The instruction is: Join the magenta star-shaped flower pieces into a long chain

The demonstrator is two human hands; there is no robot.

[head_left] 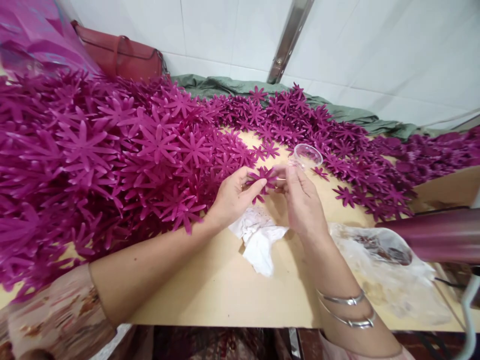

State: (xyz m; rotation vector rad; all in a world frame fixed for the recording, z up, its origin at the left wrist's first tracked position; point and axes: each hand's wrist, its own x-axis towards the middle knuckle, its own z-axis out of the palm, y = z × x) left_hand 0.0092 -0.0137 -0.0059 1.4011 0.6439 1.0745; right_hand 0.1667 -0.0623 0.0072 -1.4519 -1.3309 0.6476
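Near edge first: pale yellow wooden-looking tabletop (210, 300), the person's forearms reaching in over it, two thin silver metal bangles (352, 301) on the right one. Beyond the bangles, to the right, lay a cloudy clear plastic bag (397, 295); between the forearms, a crumpled white cloth (262, 245). Just past the cloth, above the table, was one magenta, many-petalled artificial flower piece (267, 173). Left hand (233, 196) had it pinched, thumb across the front. Right hand (303, 202) had its fingertips drawn together at the right-hand petals; I could not tell whether they gripped. Behind the right hand stood a clear round plastic cup (308, 154). Large heap of matching magenta flower pieces (86, 145) to the left; farther back, rumpled green fabric (221, 86), a red leather-like handbag (120, 54) and white tiled wall (213, 30).
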